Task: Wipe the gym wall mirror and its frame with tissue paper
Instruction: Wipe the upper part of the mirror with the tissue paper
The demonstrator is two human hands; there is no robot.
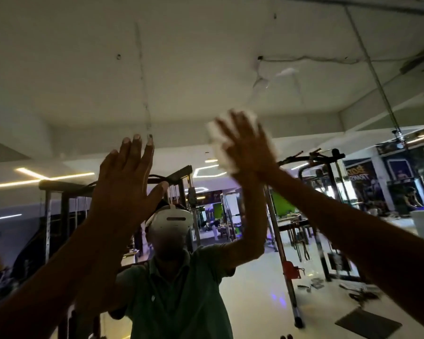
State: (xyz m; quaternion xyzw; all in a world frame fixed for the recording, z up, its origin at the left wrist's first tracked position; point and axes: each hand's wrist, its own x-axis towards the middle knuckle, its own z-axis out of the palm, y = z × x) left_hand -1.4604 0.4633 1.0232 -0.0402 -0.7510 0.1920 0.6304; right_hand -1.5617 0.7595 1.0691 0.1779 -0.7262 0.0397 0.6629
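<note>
The wall mirror (181,77) fills nearly the whole view and reflects the gym ceiling and machines. My right hand (246,146) is raised high with fingers spread straight, pressing a white wad of tissue paper (217,143) flat against the glass; the hand is motion-blurred. My left hand (125,182) is flat on the mirror to the left, fingers straight and pointing up, holding nothing. A vertical seam or frame strip (377,77) runs down the mirror at the right.
The mirror shows my own reflection (171,277) in a green shirt with a white headset, between my arms. Reflected cable machines and racks (311,192) stand behind, with ceiling light strips (42,178) at left.
</note>
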